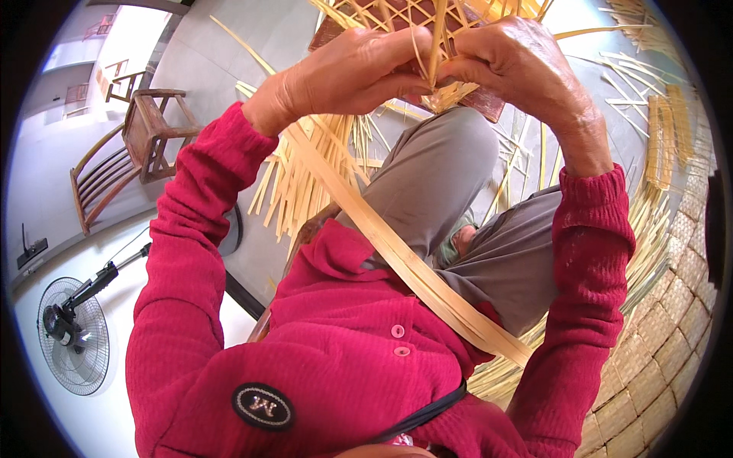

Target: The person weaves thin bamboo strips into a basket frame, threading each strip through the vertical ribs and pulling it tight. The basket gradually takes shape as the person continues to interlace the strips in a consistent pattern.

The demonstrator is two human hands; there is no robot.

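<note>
At the top of the view, my left hand point(353, 70) and my right hand point(521, 67) meet with fingers closed. Both pinch a narrow bamboo strip point(438, 38) that stands up between them. Just beyond is an open lattice of woven bamboo point(385, 14), partly hidden by my hands. It rests over a reddish-brown wooden board point(484, 105). The exact spot where my fingertips press is partly covered. A long, wide bundle of flat bamboo strips point(397, 252) runs slantwise from below my left wrist across my lap.
Loose bamboo strips point(321, 172) lie on the grey floor to the left. More strips point(649, 267) are piled at the right, beside a woven mat point(649, 366). A wooden chair point(153, 126) and a standing fan point(72, 332) are at the left.
</note>
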